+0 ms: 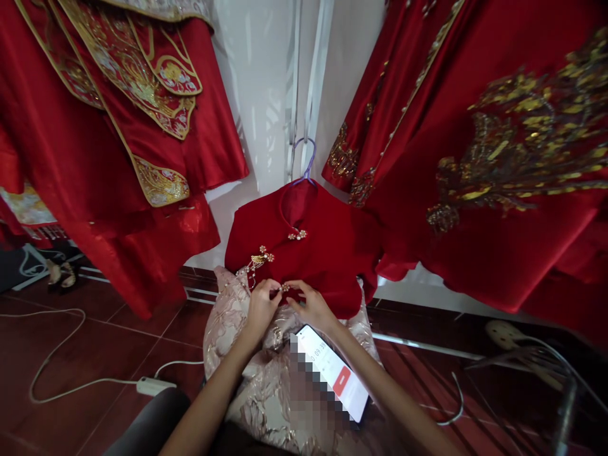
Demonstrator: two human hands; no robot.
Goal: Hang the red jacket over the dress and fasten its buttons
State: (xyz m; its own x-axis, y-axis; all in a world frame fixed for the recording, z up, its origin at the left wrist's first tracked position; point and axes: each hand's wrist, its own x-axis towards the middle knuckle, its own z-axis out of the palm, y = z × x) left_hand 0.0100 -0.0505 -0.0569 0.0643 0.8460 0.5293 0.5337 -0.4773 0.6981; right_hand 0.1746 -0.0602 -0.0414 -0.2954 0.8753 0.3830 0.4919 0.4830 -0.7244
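Two hands meet at the lower front of a red garment [332,247] in our one head view. The garment lies sloping in front of us, a purple hanger [308,174] in its neck, its lower edge over a pale patterned cloth [256,405]. We see the left hand [261,308] pinching a small beaded flower [285,288] between thumb and fingertips; the right hand [312,307] reaches it from the other side, fingers bent, though we cannot tell whether they grip it or only steady it.

As for progress, we find a beaded clasp [297,235] in place at the collar and a gold ornament [262,258] with hanging strands on the chest; both look finished to us. The flower appears to be the part in hand, and we cannot tell whether it is fastened. A lit phone [332,377] lies beside the right forearm.
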